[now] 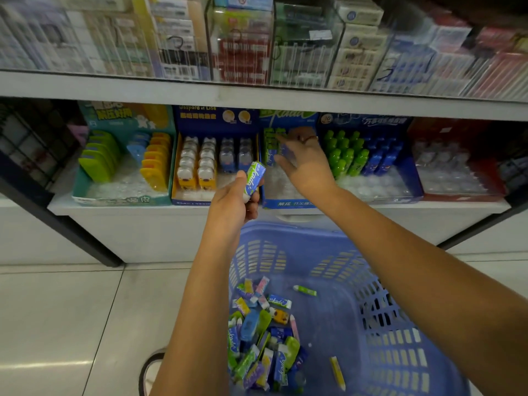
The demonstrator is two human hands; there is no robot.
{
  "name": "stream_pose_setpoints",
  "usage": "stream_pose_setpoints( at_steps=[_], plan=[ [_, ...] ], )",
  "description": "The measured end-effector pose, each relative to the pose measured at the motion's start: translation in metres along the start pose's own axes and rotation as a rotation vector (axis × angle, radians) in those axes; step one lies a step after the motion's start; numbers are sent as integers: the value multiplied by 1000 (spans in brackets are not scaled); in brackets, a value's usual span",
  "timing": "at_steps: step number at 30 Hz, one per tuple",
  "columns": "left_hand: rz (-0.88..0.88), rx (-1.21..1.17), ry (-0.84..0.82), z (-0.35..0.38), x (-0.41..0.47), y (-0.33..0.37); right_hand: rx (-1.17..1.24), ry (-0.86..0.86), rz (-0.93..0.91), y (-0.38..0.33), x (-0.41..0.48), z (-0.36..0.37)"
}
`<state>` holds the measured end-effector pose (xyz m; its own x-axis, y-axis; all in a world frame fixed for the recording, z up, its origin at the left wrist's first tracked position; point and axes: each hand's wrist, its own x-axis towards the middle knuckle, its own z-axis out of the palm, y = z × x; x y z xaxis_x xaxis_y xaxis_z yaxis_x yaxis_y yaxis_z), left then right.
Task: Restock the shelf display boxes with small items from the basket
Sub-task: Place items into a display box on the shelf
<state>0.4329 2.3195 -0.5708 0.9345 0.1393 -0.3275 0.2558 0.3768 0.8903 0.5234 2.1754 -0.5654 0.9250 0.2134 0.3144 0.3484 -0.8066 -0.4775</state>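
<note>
My left hand [234, 198] holds a green and white eraser pack [255, 177] upright in front of the lower shelf. My right hand [303, 164] reaches into the blue display box [288, 202] in the middle of the shelf, its fingers at the green and blue packs [271, 150] standing at the back; whether it grips one I cannot tell. Below, a blue plastic basket [394, 352] sits on the floor with several small mixed packs [263, 338] piled in its left corner, plus a loose green tube [305, 290] and a yellow piece [337, 372].
Other display boxes line the lower shelf: a teal one [114, 195] with green and yellow items, a dark blue one [188, 200] with bear-shaped items, a blue one [411, 192] with green and blue bottles, a red one [463, 197]. Clear cases of stock fill the upper shelf [257, 94].
</note>
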Motion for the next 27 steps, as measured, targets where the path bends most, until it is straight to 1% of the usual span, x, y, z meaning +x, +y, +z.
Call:
stream_pose_setpoints(
  at_steps=[1,2,3,4,6,8,9,10,12,14,16,18,20,22,27],
  plan=[
    [14,17,5,1,-1,-2,140,19,48,-4,-6,-5],
    [32,35,6,3,-1,-4,338,8,93,-10,-13,-10],
    [53,61,-2,4,-2,-6,517,-43,112,-14,-22,-16],
    [76,91,-18,6,-2,-8,618,-102,98,-17,-30,-20],
    [113,132,-69,9,-3,-10,680,-165,48,-19,-43,-27],
    [147,133,-123,15,-4,-10,733,-136,52,-17,-44,-33],
    [180,147,-121,20,-4,-10,748,-109,62,-13,-42,-34],
    [236,210,-91,23,-5,-11,745,-72,91,-11,-38,-36],
    [384,478,-31,28,-6,-16,692,55,162,-2,-27,-38],
    [459,780,-69,30,-8,-22,561,165,174,8,-12,-38],
    [442,1041,-161,33,-7,-32,421,136,149,14,1,-32],
    [438,1246,-205,35,-8,-39,314,77,121,18,12,-22],
    [462,1311,-204,36,-7,-39,245,57,76,19,20,-16],
    [468,1302,-207,36,-6,-37,206,43,47,21,25,-14],
    [418,1326,-221,35,-2,-32,94,-94,39,25,30,-13]
  ],
)
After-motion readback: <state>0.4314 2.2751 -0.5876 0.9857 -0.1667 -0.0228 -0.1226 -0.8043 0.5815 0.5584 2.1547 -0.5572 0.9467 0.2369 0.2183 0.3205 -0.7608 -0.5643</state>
